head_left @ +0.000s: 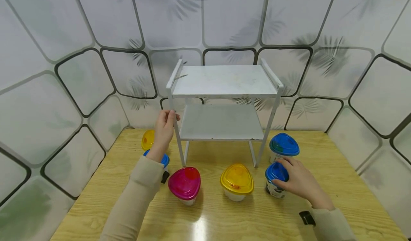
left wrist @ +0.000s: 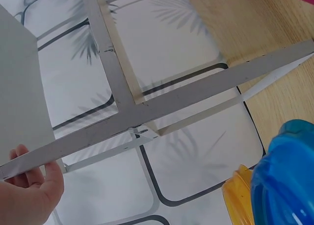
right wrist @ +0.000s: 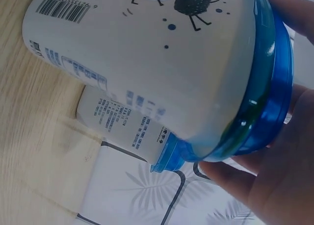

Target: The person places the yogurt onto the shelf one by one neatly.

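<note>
My left hand (head_left: 165, 128) grips the front left leg of a white two-tier rack (head_left: 221, 121), its fingers curled round the post between the two shelves. In the left wrist view the thumb and fingers pinch the rack's frame (left wrist: 122, 118). On the right, my right hand (head_left: 300, 180) holds a white tub with a blue lid (head_left: 277, 172) by its lid, thumb and fingers on opposite sides of the rim. Printed cartoon figures and a barcode show on that tub's side (right wrist: 147, 53) in the right wrist view. A second blue-lidded tub (head_left: 284, 144) stands just behind it.
A pink-lidded tub (head_left: 184, 184) and a yellow-lidded tub (head_left: 237, 179) stand before the rack on the wooden table (head_left: 212, 219). Partly behind the left arm are another blue-lidded tub (head_left: 165, 160) and a yellow-lidded tub (head_left: 147, 139). A patterned wall (head_left: 231, 20) closes off the back and sides.
</note>
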### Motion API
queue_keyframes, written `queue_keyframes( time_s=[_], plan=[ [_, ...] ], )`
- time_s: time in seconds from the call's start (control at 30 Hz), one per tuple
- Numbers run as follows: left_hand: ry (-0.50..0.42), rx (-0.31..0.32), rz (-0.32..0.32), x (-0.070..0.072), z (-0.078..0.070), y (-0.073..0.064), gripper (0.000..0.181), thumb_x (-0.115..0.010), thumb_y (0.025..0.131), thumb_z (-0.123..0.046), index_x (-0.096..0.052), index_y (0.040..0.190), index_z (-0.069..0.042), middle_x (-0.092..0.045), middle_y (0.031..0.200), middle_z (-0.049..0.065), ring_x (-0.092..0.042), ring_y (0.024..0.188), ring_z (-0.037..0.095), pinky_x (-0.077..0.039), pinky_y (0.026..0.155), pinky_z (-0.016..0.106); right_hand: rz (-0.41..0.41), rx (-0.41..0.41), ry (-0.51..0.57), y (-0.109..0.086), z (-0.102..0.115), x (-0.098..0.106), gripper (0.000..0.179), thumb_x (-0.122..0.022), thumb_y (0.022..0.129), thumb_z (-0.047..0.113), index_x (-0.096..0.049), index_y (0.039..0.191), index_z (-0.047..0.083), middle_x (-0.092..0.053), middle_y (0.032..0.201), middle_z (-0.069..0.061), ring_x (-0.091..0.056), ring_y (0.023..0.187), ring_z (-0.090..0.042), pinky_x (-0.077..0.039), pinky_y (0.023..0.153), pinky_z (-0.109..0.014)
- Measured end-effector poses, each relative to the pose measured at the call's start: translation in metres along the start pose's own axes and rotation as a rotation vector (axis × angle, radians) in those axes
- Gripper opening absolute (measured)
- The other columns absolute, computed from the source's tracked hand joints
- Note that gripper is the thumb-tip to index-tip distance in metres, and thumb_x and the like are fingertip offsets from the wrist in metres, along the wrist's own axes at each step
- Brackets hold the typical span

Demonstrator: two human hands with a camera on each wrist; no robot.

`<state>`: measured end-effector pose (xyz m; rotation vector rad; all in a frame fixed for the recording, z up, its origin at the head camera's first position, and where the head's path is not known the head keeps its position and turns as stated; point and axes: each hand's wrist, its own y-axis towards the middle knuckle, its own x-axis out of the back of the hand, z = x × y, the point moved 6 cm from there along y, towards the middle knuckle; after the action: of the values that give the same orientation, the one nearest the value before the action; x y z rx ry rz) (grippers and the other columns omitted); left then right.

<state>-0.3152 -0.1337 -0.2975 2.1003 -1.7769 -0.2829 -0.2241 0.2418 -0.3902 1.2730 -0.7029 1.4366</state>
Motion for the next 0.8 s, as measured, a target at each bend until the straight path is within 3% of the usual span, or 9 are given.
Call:
queue_keyframes(
  time_s=[0.27,0.47,0.6,0.8],
  plan=[
    [-0.005,0.015,0.031,-0.0022,0.0009,0.0025,0.034,-0.032,0.098,-0.023,-0.051,0.097,0.005,-0.057,0.093,0.020,-0.055,0.082,0.021,-0.045,0.078,0.030,0.044,0.044,0.036,0.0022,-0.0008,-0.0009,0.061,-0.072,0.069,0.028,-0.050,0.119,0.001,-0.041,0.123,-0.027,-0.039,0.108,-0.047,-0.038,0.079,-0.060],
    [0.002,0.039,0.034,-0.0026,0.0023,0.0040,0.034,-0.031,0.098,-0.022,-0.050,0.097,0.006,-0.056,0.091,0.019,-0.055,0.080,0.018,-0.045,0.080,0.036,0.065,0.066,0.063,0.0025,-0.0009,-0.0012,0.057,-0.070,0.070,0.021,-0.050,0.119,0.002,-0.037,0.126,-0.027,-0.036,0.110,-0.048,-0.037,0.079,-0.060],
    [0.007,0.041,0.036,-0.0031,0.0027,0.0043,0.035,-0.031,0.098,-0.022,-0.050,0.097,0.007,-0.056,0.092,0.020,-0.055,0.079,0.018,-0.045,0.081,0.035,0.033,0.016,0.070,0.0032,-0.0030,0.0012,0.057,-0.066,0.077,0.029,-0.047,0.121,-0.002,-0.034,0.128,-0.029,-0.033,0.112,-0.049,-0.034,0.082,-0.062],
    [0.001,0.037,0.030,-0.0034,0.0040,0.0049,0.034,-0.031,0.097,-0.023,-0.050,0.095,0.005,-0.056,0.091,0.018,-0.055,0.079,0.016,-0.045,0.078,0.029,-0.046,-0.142,0.019,0.0038,-0.0070,0.0048,0.068,-0.058,0.080,0.047,-0.045,0.120,-0.007,-0.043,0.116,-0.032,-0.040,0.104,-0.048,-0.037,0.078,-0.061]
  ],
)
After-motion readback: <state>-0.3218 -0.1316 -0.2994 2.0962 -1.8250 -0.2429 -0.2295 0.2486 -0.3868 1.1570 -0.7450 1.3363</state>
